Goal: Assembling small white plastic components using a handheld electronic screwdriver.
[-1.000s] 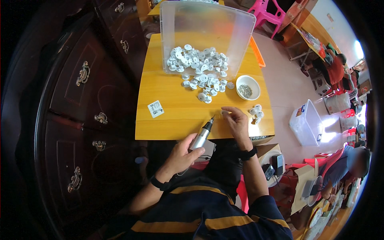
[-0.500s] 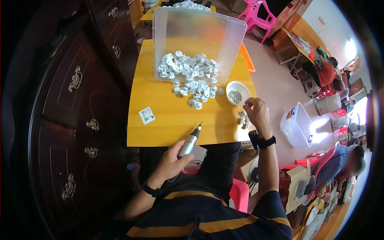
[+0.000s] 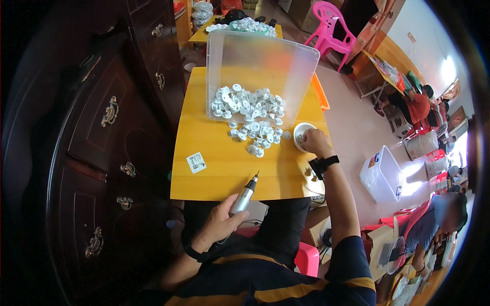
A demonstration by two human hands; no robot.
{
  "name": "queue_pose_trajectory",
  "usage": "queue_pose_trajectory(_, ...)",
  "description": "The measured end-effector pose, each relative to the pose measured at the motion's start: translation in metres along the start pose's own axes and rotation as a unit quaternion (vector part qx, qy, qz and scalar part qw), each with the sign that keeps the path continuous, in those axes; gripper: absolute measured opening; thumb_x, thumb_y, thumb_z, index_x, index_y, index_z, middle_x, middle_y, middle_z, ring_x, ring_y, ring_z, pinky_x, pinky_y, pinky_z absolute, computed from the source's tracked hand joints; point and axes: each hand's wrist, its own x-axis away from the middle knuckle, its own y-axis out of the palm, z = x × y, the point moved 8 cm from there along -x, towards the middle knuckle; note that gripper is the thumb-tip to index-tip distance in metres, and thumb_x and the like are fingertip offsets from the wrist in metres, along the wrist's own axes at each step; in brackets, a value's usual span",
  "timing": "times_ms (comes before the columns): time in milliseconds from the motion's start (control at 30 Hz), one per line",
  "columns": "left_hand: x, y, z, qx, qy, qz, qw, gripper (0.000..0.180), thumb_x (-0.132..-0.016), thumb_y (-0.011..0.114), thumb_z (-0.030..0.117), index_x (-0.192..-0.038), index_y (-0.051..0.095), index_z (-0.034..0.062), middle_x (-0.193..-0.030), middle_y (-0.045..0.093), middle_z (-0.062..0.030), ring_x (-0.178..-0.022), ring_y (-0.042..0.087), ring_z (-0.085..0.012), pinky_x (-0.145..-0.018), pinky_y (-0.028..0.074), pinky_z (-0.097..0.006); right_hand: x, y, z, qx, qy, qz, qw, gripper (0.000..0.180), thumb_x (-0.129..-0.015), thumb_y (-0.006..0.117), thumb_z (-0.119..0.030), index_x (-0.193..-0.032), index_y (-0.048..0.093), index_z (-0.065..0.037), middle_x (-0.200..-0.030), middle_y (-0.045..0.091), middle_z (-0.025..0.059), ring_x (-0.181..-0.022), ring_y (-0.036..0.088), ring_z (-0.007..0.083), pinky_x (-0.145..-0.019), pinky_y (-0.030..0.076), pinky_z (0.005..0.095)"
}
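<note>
My left hand (image 3: 222, 220) is wrapped round a silver-and-black electric screwdriver (image 3: 243, 199), its thin bit pointing up and away over the table's near edge. My right hand (image 3: 317, 143) reaches into a white bowl (image 3: 297, 144) at the table's right side. Its fingers are bent down and pressed together among small metal pieces that look like screws; whatever they pinch is hidden. Loose white round plastic parts (image 3: 258, 133) lie in the middle of the yellow table (image 3: 219, 178). More of them heap in a clear plastic bin (image 3: 255, 53) behind. A few small parts (image 3: 310, 173) sit below my right wrist.
A white printed card (image 3: 196, 162) lies on the table's left. Dark wooden drawers (image 3: 97, 153) stand close on the left. An orange tray edge (image 3: 320, 93) shows behind the bin. On the floor to the right is a clear tub (image 3: 382, 173); a person (image 3: 434, 219) sits beyond it.
My right hand has moved from just beside the bowl's near edge into the bowl. My left hand still holds the electric screwdriver. The whole view has shifted slightly, showing more of the far side.
</note>
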Motion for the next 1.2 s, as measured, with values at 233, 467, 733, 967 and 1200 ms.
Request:
queue_pose_trajectory(233,-0.007,0.005,-0.003,-0.005,0.013,-0.019,1.0,0.061,-0.09,0.068,0.032,-0.138,0.049,0.0004,-0.089,0.068,-0.0126,-0.064,0.065,-0.0163,-0.062,0.052,-0.03,0.005,-0.007,-0.003,-0.019,0.014,0.018,1.0,0.016,-0.073,0.068,-0.023,-0.078,0.072,-0.008,-0.082,0.071,0.0188,-0.08,0.069,0.0361,-0.073,0.055,0.0452)
queue_pose_trajectory(467,-0.004,0.002,0.001,-0.002,0.015,-0.023,1.0,0.06,-0.09,0.068,0.032,-0.137,0.05,-0.0003,-0.09,0.068,-0.013,-0.065,0.065,-0.0161,-0.062,0.052,-0.03,0.01,-0.017,-0.01,-0.021,0.033,-0.064,0.997,0.022,-0.075,0.071,-0.027,-0.088,0.074,-0.009,-0.093,0.073,0.0163,-0.091,0.07,0.0335,-0.08,0.056,0.0441)
queue_pose_trajectory(733,0.005,-0.003,0.005,0.013,0.027,-0.012,0.999,0.06,-0.09,0.069,0.03,-0.138,0.049,0.0002,-0.087,0.068,-0.0101,-0.062,0.063,-0.0137,-0.06,0.051,-0.029,0.003,0.0,0.001,-0.012,0.01,-0.025,1.0,0.017,-0.073,0.071,-0.025,-0.078,0.073,-0.009,-0.085,0.072,0.0148,-0.083,0.069,0.0329,-0.074,0.055,0.0434)
queue_pose_trajectory(967,0.013,-0.008,0.007,0.029,0.023,-0.001,0.999,0.057,-0.091,0.068,0.025,-0.137,0.048,-0.0014,-0.085,0.065,-0.0082,-0.061,0.061,-0.0124,-0.059,0.05,-0.028,-0.003,0.006,0.001,0.013,-0.002,-0.038,0.999,0.02,-0.076,0.067,-0.025,-0.083,0.074,-0.008,-0.089,0.072,0.0167,-0.086,0.069,0.0347,-0.076,0.055,0.0441)
queue_pose_trajectory(1200,0.018,-0.011,0.014,0.024,0.045,0.003,0.999,0.056,-0.091,0.069,0.024,-0.137,0.048,-0.0019,-0.086,0.064,-0.0086,-0.062,0.06,-0.0119,-0.06,0.049,-0.028,0.012,-0.013,0.003,-0.042,0.012,-0.007,0.999,0.02,-0.076,0.068,-0.025,-0.083,0.073,-0.007,-0.087,0.072,0.0184,-0.084,0.069,0.0356,-0.077,0.055,0.0443)
